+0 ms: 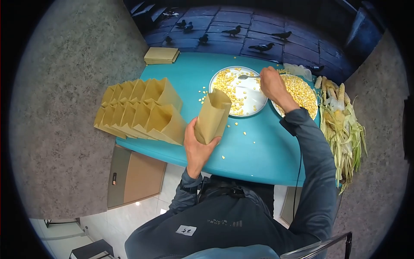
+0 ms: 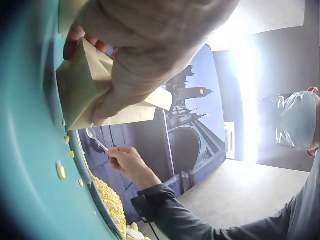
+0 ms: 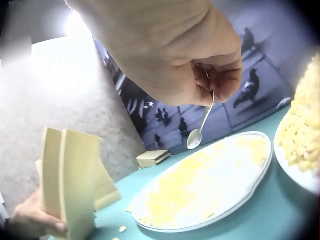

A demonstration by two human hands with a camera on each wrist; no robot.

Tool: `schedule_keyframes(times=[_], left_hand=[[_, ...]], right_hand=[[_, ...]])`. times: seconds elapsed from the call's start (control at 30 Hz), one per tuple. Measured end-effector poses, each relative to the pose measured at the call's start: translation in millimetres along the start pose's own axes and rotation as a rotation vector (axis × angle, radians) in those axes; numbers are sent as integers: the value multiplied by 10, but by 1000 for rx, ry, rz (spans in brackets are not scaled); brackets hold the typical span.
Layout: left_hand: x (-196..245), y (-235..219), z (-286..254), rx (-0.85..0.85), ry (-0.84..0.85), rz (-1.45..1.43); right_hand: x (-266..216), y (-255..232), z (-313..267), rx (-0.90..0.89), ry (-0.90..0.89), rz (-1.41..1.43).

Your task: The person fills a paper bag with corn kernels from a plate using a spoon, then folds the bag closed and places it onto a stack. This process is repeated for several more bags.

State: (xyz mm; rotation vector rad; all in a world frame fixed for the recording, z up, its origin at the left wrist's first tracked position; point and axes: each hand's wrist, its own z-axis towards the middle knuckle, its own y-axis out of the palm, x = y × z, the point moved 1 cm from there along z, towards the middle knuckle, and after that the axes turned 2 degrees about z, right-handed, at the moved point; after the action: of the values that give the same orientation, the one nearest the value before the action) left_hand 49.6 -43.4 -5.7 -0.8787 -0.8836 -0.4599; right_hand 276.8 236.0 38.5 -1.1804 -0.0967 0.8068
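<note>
My left hand (image 1: 199,144) grips the lower part of an open brown paper bag (image 1: 213,116), thumb on one side and fingers on the other. The bag's mouth tilts toward the white plate (image 1: 254,113), where loose corn kernels (image 1: 225,83) lie scattered. Over this plate's right side my right hand (image 1: 274,86) pinches a metal spoon (image 3: 195,138) by its handle. The spoon's bowl points down to the left above the plate, and no kernels show in it. Beside it, partly behind the right forearm, a second plate is heaped with corn kernels (image 1: 299,93).
Two rows of open paper bags (image 1: 164,123) stand at the table's left. A stack of flat bags (image 1: 161,55) lies at the back left corner. Corn cobs with husks (image 1: 340,125) hang over the right edge. Stray kernels dot the teal table (image 1: 267,151), and a clear plastic bag (image 1: 297,70) lies behind the heaped plate.
</note>
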Motion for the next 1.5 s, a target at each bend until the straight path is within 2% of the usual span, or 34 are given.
schedule_keyframes(times=[0.07, 0.17, 0.27, 0.47, 0.57, 0.7, 0.77, 0.8, 0.87, 0.9, 0.97, 1.0, 1.07, 1.13, 1.2, 1.27, 1.33, 1.4, 1.47, 1.5], left_hand=[[-23, -39, -72, 14, -44, -33], [-31, -119, -127, -5, -101, -47], [-75, -163, -161, -19, -125, -27], [-82, -206, -156, -29, -149, -48], [-89, -188, -142, -39, -93, -12], [-122, -165, -142, -39, -136, -64], [-128, -155, -132, -33, -133, -49], [-123, -152, -123, -37, -133, -49], [-114, -164, -96, -29, -119, -46], [-120, -172, -81, -29, -117, -44], [-136, -184, -56, -32, -92, -46], [-122, -187, -44, -28, -93, -45], [-72, -175, -1, -53, -36, 40], [-39, -122, 56, -53, -43, 54], [-21, -39, 130, -57, -49, 66], [-22, 69, 206, -26, 24, 93], [60, 156, 267, -37, 17, 85], [91, 238, 305, -54, 11, 76], [61, 312, 316, -18, 57, 63], [49, 336, 313, -24, 58, 58]], right_hand=[[65, 233, 162, -19, 85, -11], [-79, 419, 343, -40, 136, 30], [-83, 695, 415, -49, 90, 78], [-102, 622, 286, -203, -74, 119], [56, 628, 241, -261, -65, 201], [31, 477, 107, -321, -46, 304], [-104, 383, 67, -538, 224, 365], [-94, 388, 49, -538, 227, 366], [-82, 426, 17, -654, 547, 745], [-110, 378, 5, -653, 546, 747], [-134, 239, -27, -609, 684, 965], [-158, 151, -33, -613, 681, 964], [-214, -84, -27, -513, 639, 1028], [-327, -374, -25, -508, 611, 993], [-427, -648, -24, -432, 503, 923], [-587, -857, -84, -420, 441, 871], [-688, -927, -190, -289, 252, 713], [-733, -821, -396, -41, -202, 422], [-889, -789, -589, 91, -285, 224], [-960, -794, -668, 91, -279, 218]])
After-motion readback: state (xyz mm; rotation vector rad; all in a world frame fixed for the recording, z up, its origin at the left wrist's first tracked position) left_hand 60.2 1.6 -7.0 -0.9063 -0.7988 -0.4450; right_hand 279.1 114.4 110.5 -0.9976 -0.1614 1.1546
